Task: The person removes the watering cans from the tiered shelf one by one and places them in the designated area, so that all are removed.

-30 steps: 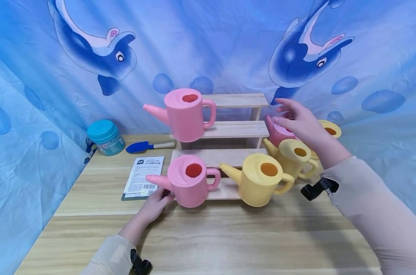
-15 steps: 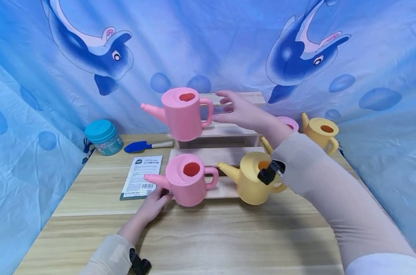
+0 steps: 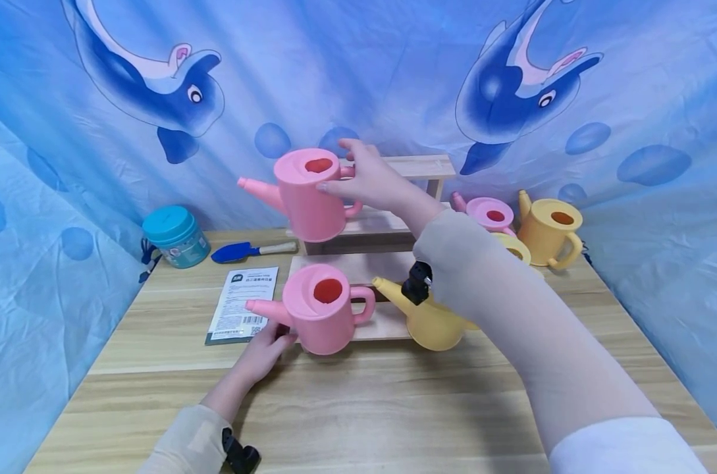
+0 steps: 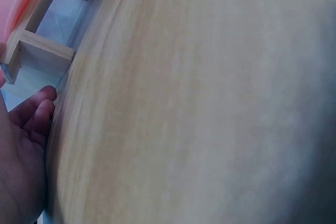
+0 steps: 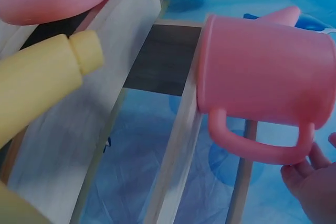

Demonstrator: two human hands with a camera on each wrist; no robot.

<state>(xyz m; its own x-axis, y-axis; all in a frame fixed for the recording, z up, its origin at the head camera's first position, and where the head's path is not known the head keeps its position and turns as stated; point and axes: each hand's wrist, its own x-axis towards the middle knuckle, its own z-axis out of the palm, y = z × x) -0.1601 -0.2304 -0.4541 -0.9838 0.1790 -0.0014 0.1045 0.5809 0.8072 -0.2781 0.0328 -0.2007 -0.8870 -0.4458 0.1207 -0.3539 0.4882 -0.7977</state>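
On a stepped wooden shelf (image 3: 376, 268), a pink watering can (image 3: 312, 209) stands on an upper step. My right hand (image 3: 372, 176) is at its handle side, thumb and fingers spread. In the right wrist view the fingertips of that hand (image 5: 317, 190) are beside the upper end of the can's handle (image 5: 257, 150); whether they touch is unclear. A second pink watering can (image 3: 319, 322) and a yellow watering can (image 3: 432, 327) stand on the lowest step. My left hand (image 3: 265, 354) rests on the table by the shelf's lower left end, fingers loosely bent, partly hidden by the can's spout.
Right of the shelf are another pink watering can (image 3: 482, 209) and yellow watering cans (image 3: 544, 230), one mostly behind my right sleeve. On the left lie a printed packet (image 3: 242, 306) and a blue trowel (image 3: 234, 252), near a teal-lidded jar (image 3: 177, 237). A blue curtain hangs behind.
My right hand has moved left from above the watering cans on the right to the upper pink one. My left hand has stayed put, and the view has shifted slightly.
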